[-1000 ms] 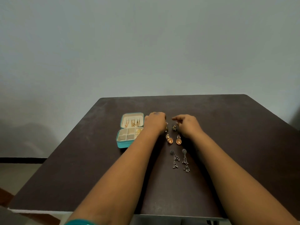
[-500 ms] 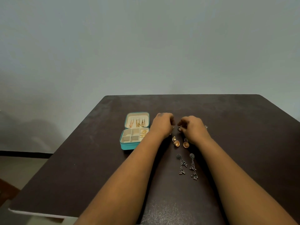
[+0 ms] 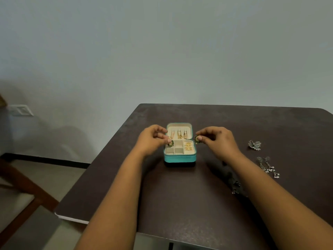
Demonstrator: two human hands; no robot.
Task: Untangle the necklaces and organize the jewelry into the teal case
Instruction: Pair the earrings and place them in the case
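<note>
jewelry is partly sorted, by my reading: the teal case (image 3: 179, 157) lies open near the middle of the desk (image 3: 180, 195), its lid laid back flat. three gold dangling pieces (image 3: 179, 135) hang in a row on the lid's pale lining, and gold pieces (image 3: 188, 147) fill the right-hand compartment of the tray; they are too small to count. the other compartments that show look bare.

the left hand (image 3: 153, 139) pinches one small green-and-gold earring (image 3: 170, 143) at the tray's left edge, over the far-left compartment. the right hand (image 3: 216, 140) pinches its match, a second green-and-gold earring (image 3: 197, 139), just beside the case's right edge at the hinge line. both grips are closed on these earrings, so this pair seems to be the step in hand and is not yet put down.

still out on the desk, well apart to the right: one silver fan-shaped piece (image 3: 254, 145), then a pair of silver drop earrings (image 3: 269, 167) nearer the person, and one dark cluster (image 3: 235, 184) partly hidden beside the right forearm, too blurred to say what it is or whether it is one piece or two.

so i count one case, two earrings in hand, three pieces on the lid, and at least four loose items left. no tangled necklace shows on the desk. i judge the task past halfway.
</note>
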